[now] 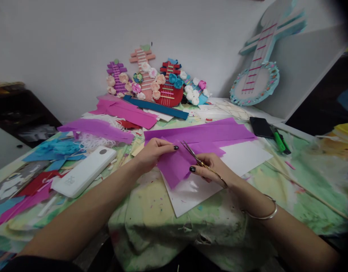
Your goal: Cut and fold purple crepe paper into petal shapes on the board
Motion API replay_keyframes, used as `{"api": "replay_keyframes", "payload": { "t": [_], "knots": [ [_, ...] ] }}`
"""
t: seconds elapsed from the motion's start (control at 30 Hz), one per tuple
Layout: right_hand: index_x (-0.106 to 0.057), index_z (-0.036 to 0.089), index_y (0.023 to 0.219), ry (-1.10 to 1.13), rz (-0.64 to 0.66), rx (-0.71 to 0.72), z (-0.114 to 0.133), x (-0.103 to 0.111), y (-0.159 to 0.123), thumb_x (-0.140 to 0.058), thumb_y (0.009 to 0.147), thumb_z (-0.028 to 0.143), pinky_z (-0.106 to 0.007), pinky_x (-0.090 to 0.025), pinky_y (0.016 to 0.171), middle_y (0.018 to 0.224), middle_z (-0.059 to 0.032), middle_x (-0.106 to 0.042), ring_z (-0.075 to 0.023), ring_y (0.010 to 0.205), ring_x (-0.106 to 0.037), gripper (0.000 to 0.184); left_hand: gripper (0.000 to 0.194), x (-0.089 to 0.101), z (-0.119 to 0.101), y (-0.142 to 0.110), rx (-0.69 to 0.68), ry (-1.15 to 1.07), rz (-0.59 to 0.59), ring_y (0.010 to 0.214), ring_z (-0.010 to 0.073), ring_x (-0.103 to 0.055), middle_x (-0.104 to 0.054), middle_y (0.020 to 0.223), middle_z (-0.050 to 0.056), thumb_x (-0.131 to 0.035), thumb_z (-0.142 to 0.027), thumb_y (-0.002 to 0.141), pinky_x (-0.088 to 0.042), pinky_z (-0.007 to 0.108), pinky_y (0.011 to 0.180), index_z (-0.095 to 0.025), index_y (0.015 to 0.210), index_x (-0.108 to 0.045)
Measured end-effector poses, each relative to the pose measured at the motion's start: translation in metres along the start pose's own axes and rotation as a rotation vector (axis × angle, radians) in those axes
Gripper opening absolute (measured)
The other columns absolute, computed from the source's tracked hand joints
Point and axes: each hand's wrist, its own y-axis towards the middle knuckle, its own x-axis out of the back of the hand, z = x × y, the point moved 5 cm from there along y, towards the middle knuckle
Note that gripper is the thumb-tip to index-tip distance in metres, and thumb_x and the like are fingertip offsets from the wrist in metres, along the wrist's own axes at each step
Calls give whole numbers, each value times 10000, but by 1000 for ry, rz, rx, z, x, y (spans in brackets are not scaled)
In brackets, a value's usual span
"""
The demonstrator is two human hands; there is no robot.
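My left hand [154, 152] pinches the upper left edge of a piece of purple crepe paper [174, 170]. Gold-handled scissors [201, 163] are in my right hand [210, 168], with thumb and fingers closed about the handles. The slim blades point up and to the left over the purple piece and look slightly parted; whether they touch the paper I cannot tell. Under the piece lies a glossy white sheet [242, 158]. Just behind it stretches a longer folded strip of purple crepe paper [196, 131].
Decorated paper guitars [170, 92] lean on the wall behind. A white power bank [86, 172] lies left among blue, red and pink scraps. On the right are a black phone [261, 127], a green cutter [279, 141] and a thin stick [310, 191].
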Motion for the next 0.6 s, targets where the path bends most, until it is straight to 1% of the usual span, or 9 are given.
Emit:
{"api": "replay_keyframes", "payload": {
  "t": [0.1, 0.23, 0.4, 0.6],
  "knots": [
    [-568, 157, 725, -21, -7, 0, 0, 0, 0, -612, 806, 479, -232, -228, 457, 527, 51, -434, -72, 468, -384, 335, 211, -1, 1, 0, -16, -8, -45, 543, 131, -591, -690, 654, 63, -787, -287, 604, -442, 234, 519, -100, 688, -735],
    [-529, 163, 687, -65, -28, -5, 1, 0, 0, -598, 814, 495, -237, -204, 458, 504, 55, -411, -72, 460, -362, 362, 219, -3, 2, 0, -32, -39, -72, 553, 118, -583, -680, 651, 51, -797, -279, 592, -432, 222, 522, -101, 706, -739],
    [-493, 168, 638, -93, -32, -27, 3, -1, 0, -590, 806, 532, -239, -190, 461, 478, 54, -395, -75, 455, -351, 412, 230, -6, 4, 1, -57, -35, -57, 562, 124, -587, -670, 643, 47, -803, -288, 593, -433, 224, 532, -96, 691, -726],
    [-485, 169, 629, -118, -61, -12, 1, -1, 2, -557, 807, 582, -235, -182, 453, 468, 50, -391, -74, 446, -342, 455, 177, -11, 6, 1, -78, -81, -64, 513, 94, -549, -636, 597, 18, -768, -252, 616, -406, 202, 499, -98, 656, -689]
  ]
}}
